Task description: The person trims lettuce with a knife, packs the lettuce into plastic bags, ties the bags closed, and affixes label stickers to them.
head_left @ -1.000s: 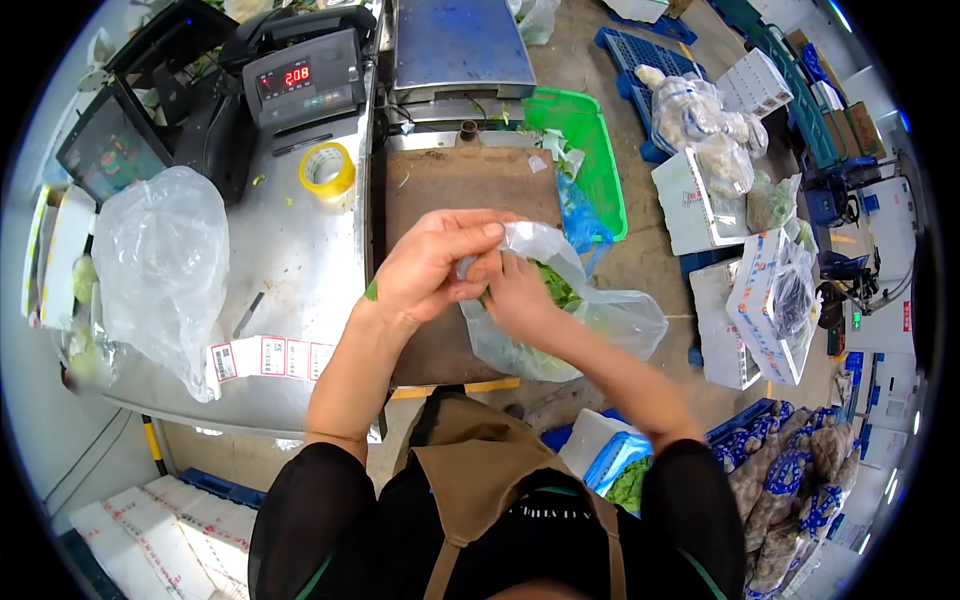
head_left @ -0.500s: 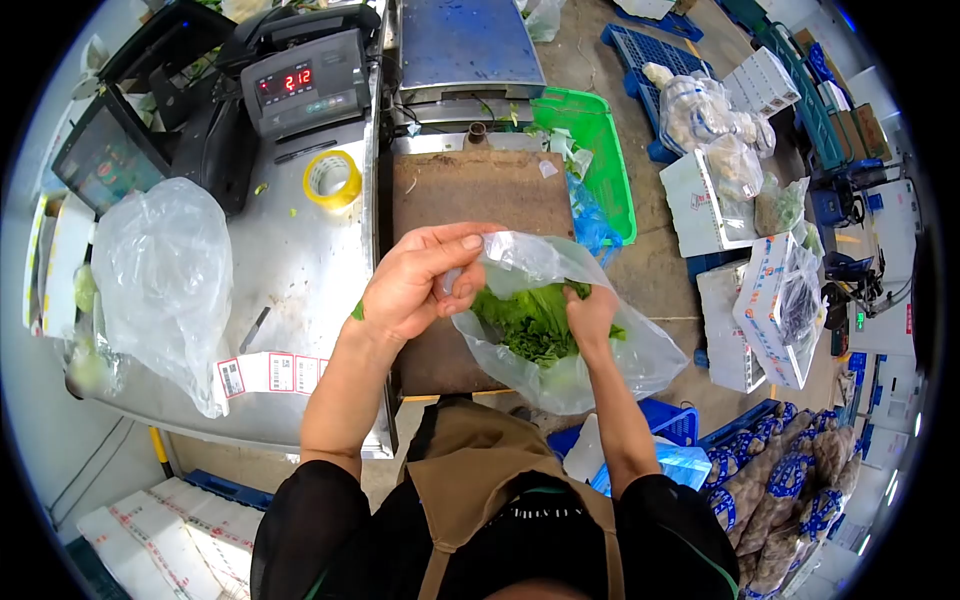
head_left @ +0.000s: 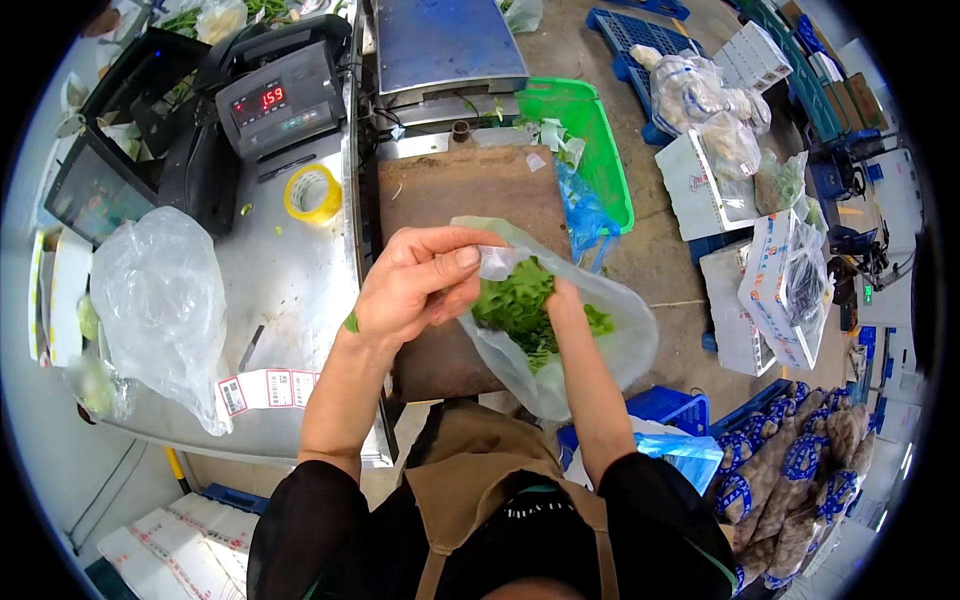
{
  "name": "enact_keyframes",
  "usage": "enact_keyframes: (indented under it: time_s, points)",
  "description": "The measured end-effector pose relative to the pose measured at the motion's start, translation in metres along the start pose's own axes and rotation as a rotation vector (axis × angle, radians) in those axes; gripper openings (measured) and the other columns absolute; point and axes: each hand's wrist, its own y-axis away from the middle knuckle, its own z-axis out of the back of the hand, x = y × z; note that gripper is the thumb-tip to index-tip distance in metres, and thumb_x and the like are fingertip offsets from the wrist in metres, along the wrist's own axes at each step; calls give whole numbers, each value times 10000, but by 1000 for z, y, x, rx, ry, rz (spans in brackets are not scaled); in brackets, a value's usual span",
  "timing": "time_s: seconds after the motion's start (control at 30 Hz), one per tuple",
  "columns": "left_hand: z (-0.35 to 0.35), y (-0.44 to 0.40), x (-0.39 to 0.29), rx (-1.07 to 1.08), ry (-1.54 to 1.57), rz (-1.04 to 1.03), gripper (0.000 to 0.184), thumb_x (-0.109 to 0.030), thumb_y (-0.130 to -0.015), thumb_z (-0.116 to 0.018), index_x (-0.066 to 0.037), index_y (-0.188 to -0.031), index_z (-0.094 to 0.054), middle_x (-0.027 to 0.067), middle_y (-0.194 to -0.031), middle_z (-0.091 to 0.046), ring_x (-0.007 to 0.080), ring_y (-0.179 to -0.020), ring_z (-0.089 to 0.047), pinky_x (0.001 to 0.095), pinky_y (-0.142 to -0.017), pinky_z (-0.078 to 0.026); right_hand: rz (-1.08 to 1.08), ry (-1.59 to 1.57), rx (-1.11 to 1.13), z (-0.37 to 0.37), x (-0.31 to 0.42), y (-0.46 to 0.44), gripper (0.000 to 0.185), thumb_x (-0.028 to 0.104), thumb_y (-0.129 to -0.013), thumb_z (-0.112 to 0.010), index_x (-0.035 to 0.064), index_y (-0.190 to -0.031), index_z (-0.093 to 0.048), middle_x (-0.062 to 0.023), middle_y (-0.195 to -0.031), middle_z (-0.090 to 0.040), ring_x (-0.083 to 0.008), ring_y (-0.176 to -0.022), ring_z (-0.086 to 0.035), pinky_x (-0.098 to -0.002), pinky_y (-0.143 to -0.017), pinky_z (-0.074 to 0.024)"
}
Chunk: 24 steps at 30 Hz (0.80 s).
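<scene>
A clear plastic bag (head_left: 625,335) hangs over the right front of a brown, worn platform (head_left: 460,200). My left hand (head_left: 425,285) is closed on the bag's rim, pinching it between thumb and fingers. Inside the bag lie leafy greens (head_left: 515,300), bright green and frilly. My right hand (head_left: 563,300) reaches through the bag's mouth and grips the greens from the right side; its fingertips are partly hidden by leaves.
Left, a steel table (head_left: 290,230) bears a scale display (head_left: 275,100) with red digits, yellow tape (head_left: 313,194), another plastic bag (head_left: 160,300) and printed labels (head_left: 268,390). A green crate (head_left: 610,150) stands behind right. Filled net sacks (head_left: 790,480) lie at lower right.
My right hand and the greens have moved slightly up and left within the bag. The bag's right side has drawn inward. The display changed from 212 to 159.
</scene>
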Motion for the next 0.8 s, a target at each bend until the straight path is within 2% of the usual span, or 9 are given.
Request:
enact_keyframes:
  time_s: [0.27,0.37,0.43,0.47,0.5,0.6,0.67,0.73,0.8]
  points:
    - [29,-24,24,-301,-119,-5,252,-119,-892,-522,46,-1076,-569,30,-615,-519,88,-503,-432,205,-434,-324,73,439,-123,30,16,-71,464,170,-792,-651,-59,-1161,-487,-219,-1257,-448,-344,-1143,-433,-467,-929,-361]
    - [27,-24,24,-292,-107,-17,250,-128,-890,-528,36,-1074,-571,31,-632,-528,88,-512,-442,203,-432,-322,746,1480,-54,45,36,-5,479,226,-750,-663,-13,-1137,-515,-237,-1248,-431,-372,-1144,-410,-494,-893,-376]
    - [25,-24,22,-347,-162,-64,274,-155,-883,-552,38,-1077,-561,7,-615,-498,67,-497,-410,196,-429,-314,1300,1506,175,26,43,96,468,212,-683,-675,45,-1100,-543,-190,-1136,-503,-356,-1086,-448,-500,-871,-370]
    - [22,-27,23,-361,-192,-85,286,-166,-879,-562,40,-1078,-557,-3,-606,-485,57,-492,-396,193,-428,-310,1381,1646,411,38,34,117,408,212,-677,-659,84,-1051,-558,-127,-1078,-532,-307,-1060,-469,-491,-878,-349]
    - [17,-26,22,-435,-249,-103,316,-183,-873,-575,37,-1096,-546,-29,-598,-443,32,-485,-357,175,-417,-289,1248,1723,736,54,22,129,329,238,-705,-640,123,-1004,-567,-100,-1026,-548,-291,-1028,-480,-488,-871,-337]
    - [44,-22,24,-361,-163,-103,242,-178,-894,-544,-10,-1068,-534,-81,-591,-296,7,-478,-258,159,-385,-181,731,1975,1136,119,-18,164,198,297,-839,-528,101,-860,-552,-170,-729,-584,-328,-716,-583,-467,-785,-371]
    - [61,-23,23,-245,-231,-105,170,-150,-918,-499,-15,-1017,-529,-73,-602,-253,23,-482,-224,181,-402,-168,755,1736,1012,146,-18,201,184,269,-837,-529,84,-834,-529,-149,-742,-588,-339,-641,-572,-425,-700,-430]
    - [71,-12,17,-360,-116,-43,120,-126,-943,-449,-25,-969,-508,-63,-601,-253,37,-480,-220,190,-426,-191,798,1607,832,162,4,258,144,213,-831,-539,69,-822,-529,-157,-749,-572,-334,-668,-565,-411,-624,-457]
    - [96,-7,9,-65,-93,49,101,-129,-952,-433,-53,-922,-492,-58,-596,-256,49,-479,-241,196,-429,-218,972,1314,634,194,14,285,159,178,-811,-552,49,-903,-535,-160,-841,-584,-324,-794,-571,-423,-647,-465]
